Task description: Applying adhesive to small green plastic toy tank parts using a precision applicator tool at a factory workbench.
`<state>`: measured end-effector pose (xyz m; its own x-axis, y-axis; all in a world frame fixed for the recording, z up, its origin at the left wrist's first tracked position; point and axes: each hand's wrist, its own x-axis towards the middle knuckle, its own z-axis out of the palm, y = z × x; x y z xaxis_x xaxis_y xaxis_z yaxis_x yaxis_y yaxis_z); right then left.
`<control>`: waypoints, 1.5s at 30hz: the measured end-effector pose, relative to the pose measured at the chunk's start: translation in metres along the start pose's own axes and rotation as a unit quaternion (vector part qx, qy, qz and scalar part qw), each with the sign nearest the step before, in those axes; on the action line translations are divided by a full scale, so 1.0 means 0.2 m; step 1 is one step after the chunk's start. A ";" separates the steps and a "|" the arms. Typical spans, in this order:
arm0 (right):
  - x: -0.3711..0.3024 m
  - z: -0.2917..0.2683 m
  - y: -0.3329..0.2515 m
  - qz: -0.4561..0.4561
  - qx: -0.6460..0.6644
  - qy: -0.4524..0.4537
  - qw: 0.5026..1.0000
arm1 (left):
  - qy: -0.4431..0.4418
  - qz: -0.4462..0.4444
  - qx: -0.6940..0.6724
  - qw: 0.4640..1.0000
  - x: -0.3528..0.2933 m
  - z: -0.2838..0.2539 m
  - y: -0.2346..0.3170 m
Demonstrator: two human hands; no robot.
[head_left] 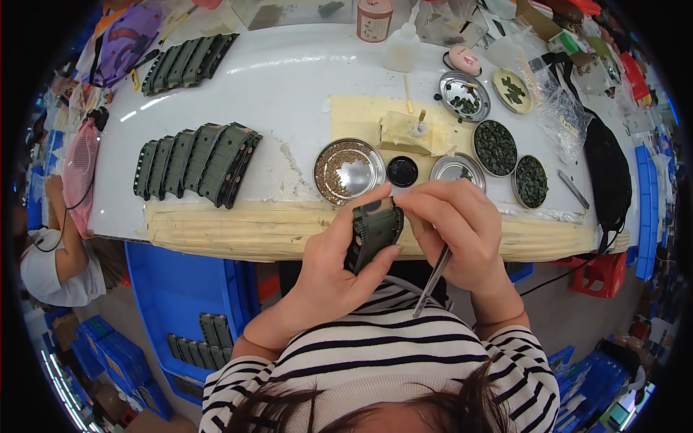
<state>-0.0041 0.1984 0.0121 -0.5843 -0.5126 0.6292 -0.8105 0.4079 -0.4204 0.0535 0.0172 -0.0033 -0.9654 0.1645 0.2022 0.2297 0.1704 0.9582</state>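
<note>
My left hand (326, 252) is wrapped round a small dark green, ribbed plastic part (379, 232), tilted upright above the table's front edge. At its top edge, the thumb and forefinger of my right hand (465, 225) are pinched together; anything between those fingertips is too small to see. Metal tweezers (433, 281) are tucked in the same right hand, tips pointing down toward my striped top. Just beyond my hands are a shiny metal dish (361, 172) with small brass-coloured pieces, a small black pot (402, 172) and a metal dish (449, 166) partly hidden by my right hand.
Small dark green pieces (495, 148) fill a round tin at right, with more in a smaller tin. Similar green parts (198, 164) stand in rows at left. A tape-wrapped block (411, 133) and a squeeze bottle (401, 49) stand behind. A blue bin (162, 289) is below left.
</note>
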 end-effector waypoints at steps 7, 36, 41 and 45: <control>-0.04 0.03 -0.02 0.013 0.018 0.018 1.000 | 0.003 -0.019 -0.038 0.999 -0.01 0.01 -0.01; -0.02 0.02 -0.02 0.056 0.040 0.011 0.998 | 0.005 -0.002 -0.064 0.998 -0.01 0.03 -0.02; -0.01 0.00 -0.04 0.113 0.083 0.065 0.988 | 0.004 -0.115 -0.250 0.961 0.01 0.03 0.00; -0.07 -0.13 0.07 0.188 0.021 0.177 0.966 | -0.007 -0.158 -0.302 0.940 0.00 0.01 0.03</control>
<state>-0.0052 0.2302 0.0140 -0.7927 -0.0415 0.6082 -0.5494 0.4808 -0.6833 0.0549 0.0201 0.0011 -0.9713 0.2111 -0.1096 -0.1829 -0.3686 0.9114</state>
